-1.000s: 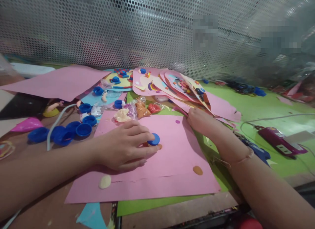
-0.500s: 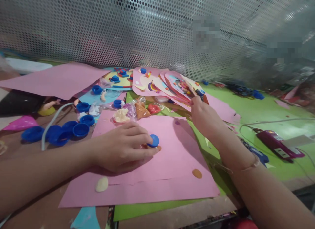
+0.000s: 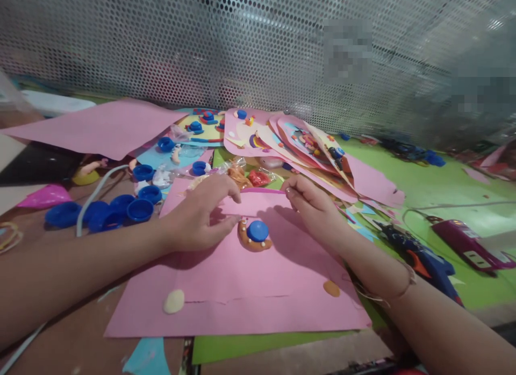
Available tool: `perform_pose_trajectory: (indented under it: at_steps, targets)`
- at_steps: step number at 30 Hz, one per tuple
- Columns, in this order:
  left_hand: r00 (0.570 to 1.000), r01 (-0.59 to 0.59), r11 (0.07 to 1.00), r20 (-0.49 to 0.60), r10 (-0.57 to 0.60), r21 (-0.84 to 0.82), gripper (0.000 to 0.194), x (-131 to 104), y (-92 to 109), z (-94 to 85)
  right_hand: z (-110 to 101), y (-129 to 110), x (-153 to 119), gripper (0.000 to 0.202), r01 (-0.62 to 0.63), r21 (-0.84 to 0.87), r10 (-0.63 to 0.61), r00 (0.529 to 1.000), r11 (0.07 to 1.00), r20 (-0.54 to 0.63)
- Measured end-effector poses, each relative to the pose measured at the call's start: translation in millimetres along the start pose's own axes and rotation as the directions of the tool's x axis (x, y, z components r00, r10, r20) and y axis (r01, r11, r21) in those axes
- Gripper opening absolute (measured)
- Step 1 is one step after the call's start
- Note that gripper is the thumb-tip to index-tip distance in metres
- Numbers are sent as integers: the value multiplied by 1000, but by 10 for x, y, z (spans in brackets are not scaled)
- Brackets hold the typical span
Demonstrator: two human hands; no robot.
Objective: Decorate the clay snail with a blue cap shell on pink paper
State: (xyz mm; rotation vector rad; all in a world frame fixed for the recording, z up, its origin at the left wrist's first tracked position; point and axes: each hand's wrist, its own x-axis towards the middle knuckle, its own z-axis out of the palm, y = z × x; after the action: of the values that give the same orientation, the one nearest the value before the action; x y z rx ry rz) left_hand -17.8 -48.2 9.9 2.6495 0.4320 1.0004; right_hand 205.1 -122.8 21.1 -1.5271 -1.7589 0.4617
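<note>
My left hand (image 3: 205, 213) hovers over the left part of a pink sheet (image 3: 226, 318), thumb and fingers apart and nothing between them. Just right of its thumb lies a brown clay crescent (image 3: 250, 242) with small pale dots, curved around a blue disc (image 3: 258, 231). At the sheet's far edge my right hand (image 3: 308, 203) pinches the right end of a thin magenta strip (image 3: 262, 191). A cream clay oval (image 3: 174, 301) lies at the sheet's lower left and an orange-brown one (image 3: 331, 288) at its lower right.
Several blue cups (image 3: 140, 209) stand at the left beside a grey cable (image 3: 94, 195). Bags of clay (image 3: 260, 177) and decorated pink pieces (image 3: 298, 143) lie behind the sheet. On the right are a blue glue gun (image 3: 427, 262) and a magenta power strip (image 3: 459, 240). Perforated metal stands behind.
My left hand has lifted off the blue disc and opened, uncovering the brown crescent. My right hand has come back from the decorated pieces toward the sheet, with the magenta strip now at its fingertips.
</note>
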Motion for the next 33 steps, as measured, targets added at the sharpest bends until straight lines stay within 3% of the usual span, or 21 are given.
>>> perform_pose_trajectory:
  at_steps: [3, 6, 10, 14, 17, 28, 33]
  targets:
    - [989, 144, 990, -44, -143, 10, 8, 36, -19, 11, 7, 54, 33, 17, -44, 72, 42, 999, 996, 33]
    - [980, 195, 981, -45, -194, 15, 12, 54, -51, 19, 25, 80, 62, 27, 24, 62, -28, 997, 998, 66]
    - [988, 154, 988, -32, -153, 28, 23, 45, -69, 15, 27, 104, 72, 29, 93, 53, -100, 984, 994, 150]
    - [996, 81, 996, -25, -80, 32, 20, 27, -64, 25, 21, 138, 78, 28, 26, 125, -54, 974, 992, 219]
    - [998, 66, 997, -27, -65, 29, 17, 23, -58, 43, 28, 162, 98, 29, -20, 147, -10, 980, 989, 199]
    - [999, -43, 999, 35, 42, 24, 17, 41, -77, 58, 34, 157, 104, 26, 21, 66, -33, 983, 998, 183]
    - [999, -10, 1000, 52, 9, 27, 20, 50, -85, 60, 46, 155, 93, 25, 40, 60, -50, 982, 997, 183]
